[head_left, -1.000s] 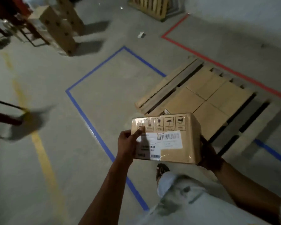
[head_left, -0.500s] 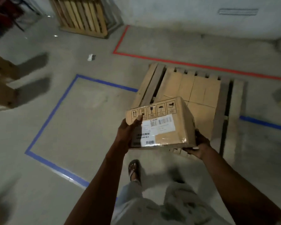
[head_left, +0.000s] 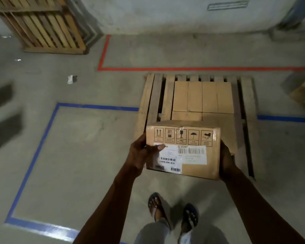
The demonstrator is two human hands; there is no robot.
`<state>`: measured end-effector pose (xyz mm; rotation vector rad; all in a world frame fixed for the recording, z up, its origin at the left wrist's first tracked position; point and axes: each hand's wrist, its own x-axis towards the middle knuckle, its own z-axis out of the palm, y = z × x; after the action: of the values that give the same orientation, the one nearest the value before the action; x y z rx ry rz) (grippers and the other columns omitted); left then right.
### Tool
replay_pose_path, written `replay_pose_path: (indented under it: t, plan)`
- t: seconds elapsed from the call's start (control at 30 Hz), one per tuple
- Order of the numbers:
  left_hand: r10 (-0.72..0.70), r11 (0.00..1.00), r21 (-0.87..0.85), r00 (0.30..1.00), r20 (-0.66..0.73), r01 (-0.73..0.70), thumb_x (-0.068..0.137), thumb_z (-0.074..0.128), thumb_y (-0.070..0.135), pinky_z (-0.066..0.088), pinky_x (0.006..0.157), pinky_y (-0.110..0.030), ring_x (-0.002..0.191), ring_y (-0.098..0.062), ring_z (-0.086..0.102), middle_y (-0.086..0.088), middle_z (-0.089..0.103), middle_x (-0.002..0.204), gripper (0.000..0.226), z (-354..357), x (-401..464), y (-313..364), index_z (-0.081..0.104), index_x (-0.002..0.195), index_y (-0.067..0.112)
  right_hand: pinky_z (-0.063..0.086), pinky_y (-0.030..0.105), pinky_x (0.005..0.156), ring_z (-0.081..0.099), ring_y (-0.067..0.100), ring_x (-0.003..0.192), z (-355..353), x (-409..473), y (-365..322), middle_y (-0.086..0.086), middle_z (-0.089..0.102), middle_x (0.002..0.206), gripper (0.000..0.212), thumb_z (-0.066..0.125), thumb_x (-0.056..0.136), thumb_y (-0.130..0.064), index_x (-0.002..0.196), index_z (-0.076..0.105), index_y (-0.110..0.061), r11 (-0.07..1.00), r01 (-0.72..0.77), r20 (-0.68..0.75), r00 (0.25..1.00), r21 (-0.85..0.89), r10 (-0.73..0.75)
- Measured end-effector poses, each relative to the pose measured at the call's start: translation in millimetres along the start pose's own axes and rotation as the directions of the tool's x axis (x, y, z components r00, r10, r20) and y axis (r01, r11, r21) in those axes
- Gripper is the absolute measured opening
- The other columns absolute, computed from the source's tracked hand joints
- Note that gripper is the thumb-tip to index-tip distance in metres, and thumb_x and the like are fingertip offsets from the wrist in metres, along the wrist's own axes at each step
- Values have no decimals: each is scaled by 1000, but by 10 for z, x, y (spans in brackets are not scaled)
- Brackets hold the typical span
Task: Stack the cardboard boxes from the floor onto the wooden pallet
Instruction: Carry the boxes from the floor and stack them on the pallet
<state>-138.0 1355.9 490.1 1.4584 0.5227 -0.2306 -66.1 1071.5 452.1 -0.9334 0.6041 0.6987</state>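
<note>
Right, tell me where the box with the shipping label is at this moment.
In the head view the labelled box is centre frame, off the floor, held between the left hand and right hand, over the near edge of the wooden pallet.

Red tape (head_left: 183, 69) and blue tape (head_left: 33, 155) are laid in lines on the concrete floor (head_left: 77, 173). A slatted wooden crate (head_left: 40, 27) is stood against the wall (head_left: 165, 13), and what may be crumpled paper (head_left: 70, 79) is seen nearby.
</note>
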Motion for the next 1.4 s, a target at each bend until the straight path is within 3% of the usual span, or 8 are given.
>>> replay_pose_path:
  t: [0.5, 0.6, 0.73, 0.83, 1.07, 1.17, 1.33, 1.4]
  plan:
    - [380, 923, 53, 925, 12, -380, 80, 78, -12, 61, 99, -46, 124, -28, 71, -12, 75, 130, 64, 473, 2011, -1895, 61, 141, -1, 51, 53, 106, 69, 29, 121, -1273, 2354, 425, 9, 73, 130, 73, 21, 100, -74, 126, 74, -30, 889, 406, 53, 913, -211, -404]
    - [460, 888, 43, 888, -22, -459, 78, 80, -11, 61, 99, -45, 121, -27, 72, -10, 76, 128, 62, 520, 2440, -2203, 64, 137, 0, 61, 42, 94, 74, 20, 109, -1363, 2841, 484, 1, 80, 112, 75, 16, 99, -73, 102, 83, -38, 820, 528, 77, 847, -221, -525]
    - [538, 843, 61, 841, -56, -535, 79, 81, -11, 58, 100, -58, 118, -33, 74, -12, 77, 125, 57, 564, 2906, -2694, 68, 133, 3, 52, 52, 105, 71, 32, 116, -1573, 3356, 624, 13, 75, 123, 101, 41, 70, -99, 123, 75, -20, 698, 663, 126, 743, -270, -658]
    - [559, 829, 46, 827, -65, -557, 79, 81, -12, 58, 101, -59, 117, -32, 74, -11, 78, 123, 57, 598, 3139, -3042, 70, 131, 7, 55, 47, 99, 75, 28, 109, -1712, 3658, 740, 9, 79, 113, 96, 44, 61, -104, 109, 81, -30, 624, 733, 136, 671, -271, -729]
    - [556, 831, 19, 830, -45, -555, 81, 82, -5, 57, 102, -61, 123, -30, 71, -9, 77, 127, 58, 605, 3411, -3519, 68, 136, 9, 55, 49, 101, 74, 23, 110, -2041, 3905, 932, 1, 79, 113, 92, 25, 76, -100, 113, 78, -36, 594, 644, 125, 722, -482, -681]
    - [556, 831, -23, 831, 23, -556, 80, 85, -2, 52, 105, -67, 138, -32, 61, -14, 68, 142, 70, 517, 3470, -3741, 61, 145, 7, 51, 29, 87, 68, 4, 106, -2199, 3776, 892, -12, 77, 111, 78, 15, 89, -84, 118, 73, -40, 554, 555, 161, 782, -621, -603]
    - [555, 818, 109, 825, 111, -565, 55, 102, 48, 60, 99, -56, 144, -25, 53, 1, 56, 156, 113, 425, 3643, -3939, 52, 154, 25, 42, 45, 114, 62, 19, 122, -2655, 3859, 824, -11, 72, 112, 31, 48, 100, -56, 106, 73, -39, 507, 470, 99, 796, -723, -597]
    - [490, 811, 275, 857, 162, -516, 47, 102, 58, 59, 100, -34, 149, -21, 45, 8, 47, 163, 129, 378, 3738, -4063, 43, 159, 34, 41, 50, 117, 55, 23, 136, -2815, 3868, 862, -5, 67, 135, 52, 67, 78, -41, 130, 67, -38, 381, 341, 78, 823, -859, -562]
